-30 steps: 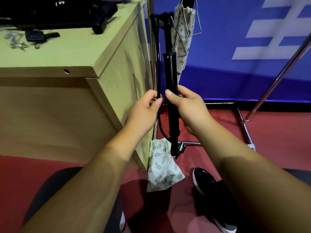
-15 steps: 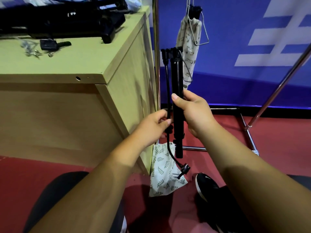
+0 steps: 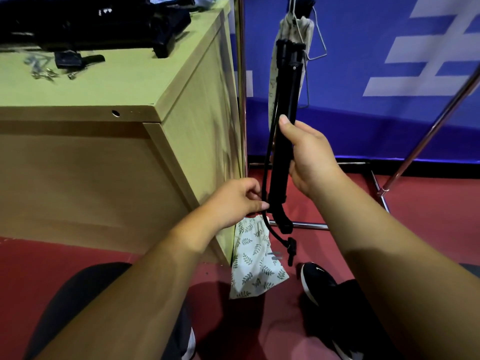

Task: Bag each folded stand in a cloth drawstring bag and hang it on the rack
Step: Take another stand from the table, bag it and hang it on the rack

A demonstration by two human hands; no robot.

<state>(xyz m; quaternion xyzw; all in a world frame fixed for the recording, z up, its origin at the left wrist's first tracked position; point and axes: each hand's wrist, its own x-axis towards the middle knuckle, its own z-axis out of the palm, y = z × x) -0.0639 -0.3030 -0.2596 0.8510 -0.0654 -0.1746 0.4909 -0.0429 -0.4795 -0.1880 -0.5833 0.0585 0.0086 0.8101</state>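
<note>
Head view: looking down over two forearms, between a wooden cabinet point(image 3: 181, 141) and a chrome rack point(image 3: 241, 74).
Right hand point(image 3: 309, 157): wrapped round the middle of the folded stand point(image 3: 285, 100), thumb laid up along the tube.
Folded stand: held upright and off the floor, in front of the rack, legs gathered, wholly outside any bag.
Cord point(image 3: 266, 162): thin and black, trailing down beside the stand to a small fitting point(image 3: 291, 246) near the floor.
Left hand point(image 3: 233, 201): low, fingers curled, apparently pinching the top edge of the cloth drawstring bag point(image 3: 255, 261), thumb tip just beside the cord. Exact hold on the cloth hidden under the fingers.
Cloth drawstring bag: leaf-printed, hanging limp below the left hand at the cabinet's corner. Flat and empty by the look of it, mouth not visibly opened.
Hung bag point(image 3: 307, 28): up on the rack with a wire hanger point(image 3: 318, 45), dark tips poking from its mouth. Judged to be one stand already bagged and hung.
Cabinet top: black gear point(image 3: 91, 24) lying there, blurred. Possibly more stands waiting, though impossible to tell.
Done, by appearances: one stand packed and hung, a second in hand, its bag fetched.
Left to do, by judgement: spreading the bag's mouth, feeding in stand and loose cord, drawing the string, hanging it on the rack, then dealing with whatever waits on the cabinet.
</note>
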